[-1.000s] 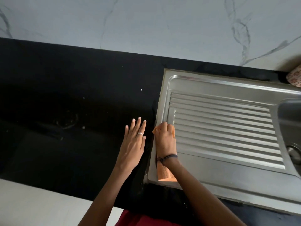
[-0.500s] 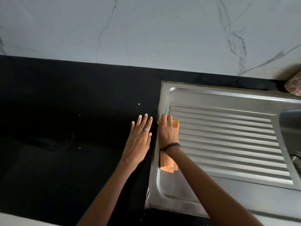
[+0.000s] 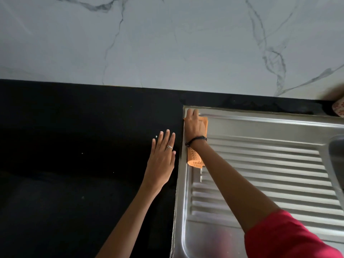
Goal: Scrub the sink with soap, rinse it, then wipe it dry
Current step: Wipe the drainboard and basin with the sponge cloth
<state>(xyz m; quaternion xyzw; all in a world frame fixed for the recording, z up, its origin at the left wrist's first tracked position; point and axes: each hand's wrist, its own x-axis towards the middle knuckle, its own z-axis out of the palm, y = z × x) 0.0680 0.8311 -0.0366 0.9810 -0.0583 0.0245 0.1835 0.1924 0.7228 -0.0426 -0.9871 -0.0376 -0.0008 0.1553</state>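
The stainless steel sink (image 3: 260, 127) fills the right side, its ribbed drainboard toward me and the basin only just showing at the right edge. An orange cloth (image 3: 194, 160) lies along the drainboard's left rim. My right hand (image 3: 194, 125) presses flat on the cloth at the sink's far left corner, fingers straight, most of the cloth hidden under palm and wrist. My left hand (image 3: 162, 157) rests flat on the black countertop (image 3: 74, 146) just left of the sink, fingers spread, holding nothing.
A white marble-patterned wall (image 3: 167, 43) rises behind the counter. A patterned pinkish object (image 3: 338, 108) peeks in at the far right edge beside the sink. A few white specks dot the black counter.
My right hand has slid the orange cloth along the sink's left rim away from me, up to the far corner. The left hand has stayed flat on the counter beside it.
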